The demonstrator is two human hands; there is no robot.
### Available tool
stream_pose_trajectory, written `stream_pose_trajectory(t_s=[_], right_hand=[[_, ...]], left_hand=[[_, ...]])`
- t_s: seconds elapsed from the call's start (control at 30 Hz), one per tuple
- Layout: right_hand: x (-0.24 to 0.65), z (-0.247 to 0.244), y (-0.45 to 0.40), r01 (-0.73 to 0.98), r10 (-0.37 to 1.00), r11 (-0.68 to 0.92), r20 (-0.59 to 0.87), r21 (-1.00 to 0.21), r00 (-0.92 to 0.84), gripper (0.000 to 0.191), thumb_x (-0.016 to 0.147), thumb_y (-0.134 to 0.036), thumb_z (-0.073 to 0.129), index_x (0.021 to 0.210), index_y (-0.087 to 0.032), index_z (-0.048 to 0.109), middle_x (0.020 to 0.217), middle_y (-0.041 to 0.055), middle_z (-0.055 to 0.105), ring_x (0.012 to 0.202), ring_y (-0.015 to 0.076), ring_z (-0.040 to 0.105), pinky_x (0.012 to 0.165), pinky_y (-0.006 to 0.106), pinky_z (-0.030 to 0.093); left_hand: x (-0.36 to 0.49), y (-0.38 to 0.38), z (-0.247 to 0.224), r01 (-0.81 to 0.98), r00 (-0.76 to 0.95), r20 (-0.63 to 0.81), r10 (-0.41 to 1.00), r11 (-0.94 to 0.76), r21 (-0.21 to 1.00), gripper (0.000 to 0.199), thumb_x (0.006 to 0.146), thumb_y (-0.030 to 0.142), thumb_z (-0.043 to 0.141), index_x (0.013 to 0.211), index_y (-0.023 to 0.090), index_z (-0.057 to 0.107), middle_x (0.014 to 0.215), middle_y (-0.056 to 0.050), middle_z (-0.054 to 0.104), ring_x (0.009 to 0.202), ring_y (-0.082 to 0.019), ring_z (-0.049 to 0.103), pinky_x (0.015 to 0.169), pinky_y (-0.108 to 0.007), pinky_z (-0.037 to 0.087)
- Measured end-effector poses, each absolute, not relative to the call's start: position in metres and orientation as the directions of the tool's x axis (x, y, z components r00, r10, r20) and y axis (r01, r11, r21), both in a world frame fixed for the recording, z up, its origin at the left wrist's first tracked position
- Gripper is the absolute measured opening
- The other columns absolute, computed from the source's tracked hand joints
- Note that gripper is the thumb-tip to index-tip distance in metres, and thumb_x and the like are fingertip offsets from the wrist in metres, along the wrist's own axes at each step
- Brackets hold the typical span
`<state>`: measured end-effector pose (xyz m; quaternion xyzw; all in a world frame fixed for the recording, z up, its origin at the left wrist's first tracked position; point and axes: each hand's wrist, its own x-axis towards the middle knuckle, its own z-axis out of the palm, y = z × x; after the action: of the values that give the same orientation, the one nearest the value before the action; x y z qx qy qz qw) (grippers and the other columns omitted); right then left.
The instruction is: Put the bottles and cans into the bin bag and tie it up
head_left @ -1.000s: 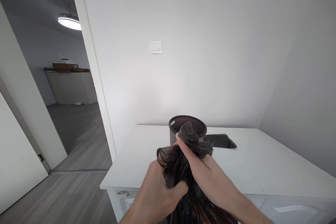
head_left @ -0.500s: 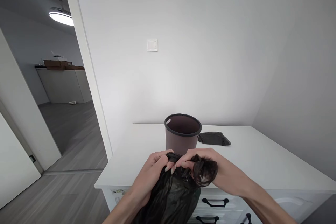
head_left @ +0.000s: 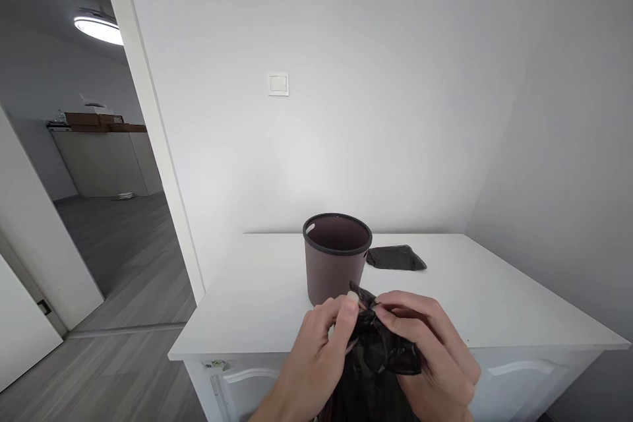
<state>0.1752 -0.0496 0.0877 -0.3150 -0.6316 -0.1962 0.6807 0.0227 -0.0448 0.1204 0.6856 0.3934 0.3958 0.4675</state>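
A black plastic bag (head_left: 373,369) hangs at the front edge of the white cabinet top, its upper part gathered between both hands. My left hand (head_left: 324,343) pinches the gathered plastic from the left, thumb on top. From the right, my right hand (head_left: 430,343) grips the same bunch, with a crumpled flap of the bag lying below its fingers. Just behind the hands stands a brown-mauve bin (head_left: 331,273) with a dark rim, upright and uncovered. The bag's lower part runs out of view.
A folded black plastic piece (head_left: 397,258) lies right of the bin on the white cabinet top (head_left: 504,303). A light switch (head_left: 278,84) is on the wall behind. At left, a doorway shows a grey floor and a counter (head_left: 99,161) with boxes.
Both hands have moved right, still gripping the bag's gathered top. The right hand has turned and come lower, and the loose end now hangs below its fingers. The view has shifted slightly right.
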Motion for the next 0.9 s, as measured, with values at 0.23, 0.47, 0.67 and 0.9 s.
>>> stream_pose_trajectory(t_s=[0.23,0.47,0.67,0.9], right_hand=[[0.182,0.099,-0.052,0.688,0.104,0.722,0.995,-0.078,0.004,0.029,0.086,0.003,0.066,0.091,-0.024,0.075,0.085,0.0048,0.069,0.076,0.0199,0.068,0.059,0.033,0.056],[0.197,0.078,-0.061,0.703,0.132,0.71,0.989,-0.045,-0.071,0.052,0.084,0.015,0.051,0.112,-0.021,0.075,0.1,0.0063,0.077,0.093,0.0189,0.077,0.073,0.028,0.064],[0.198,0.047,-0.067,0.691,0.237,0.711,0.97,-0.13,-0.061,0.038,0.085,0.006,0.058,0.105,-0.021,0.076,0.104,0.0071,0.08,0.094,0.0226,0.078,0.075,0.032,0.065],[0.189,-0.009,-0.079,0.655,0.357,0.673,0.926,-0.343,0.118,0.033,0.09,-0.004,0.056,0.099,-0.027,0.077,0.083,0.0035,0.078,0.076,0.0223,0.076,0.059,0.031,0.061]], left_hand=[[0.035,-0.044,0.124,-0.152,0.388,0.057,0.92,0.003,0.988,0.04,0.095,0.057,0.064,0.098,0.019,0.078,0.088,-0.003,0.069,0.092,-0.019,0.061,0.085,-0.028,0.048],[0.031,-0.038,0.116,-0.077,0.284,0.107,0.953,-0.089,0.993,0.042,0.094,0.058,0.064,0.095,0.019,0.079,0.102,-0.007,0.068,0.092,-0.021,0.062,0.08,-0.03,0.049],[0.016,-0.03,0.094,-0.024,0.18,0.098,0.979,-0.096,0.995,0.04,0.094,0.058,0.063,0.092,0.019,0.074,0.091,-0.004,0.066,0.084,-0.02,0.058,0.075,-0.028,0.046],[-0.003,-0.008,0.045,0.036,-0.036,0.064,0.997,-0.063,0.997,0.044,0.089,0.064,0.065,0.089,0.022,0.078,0.099,-0.005,0.074,0.102,-0.025,0.06,0.09,-0.031,0.045]])
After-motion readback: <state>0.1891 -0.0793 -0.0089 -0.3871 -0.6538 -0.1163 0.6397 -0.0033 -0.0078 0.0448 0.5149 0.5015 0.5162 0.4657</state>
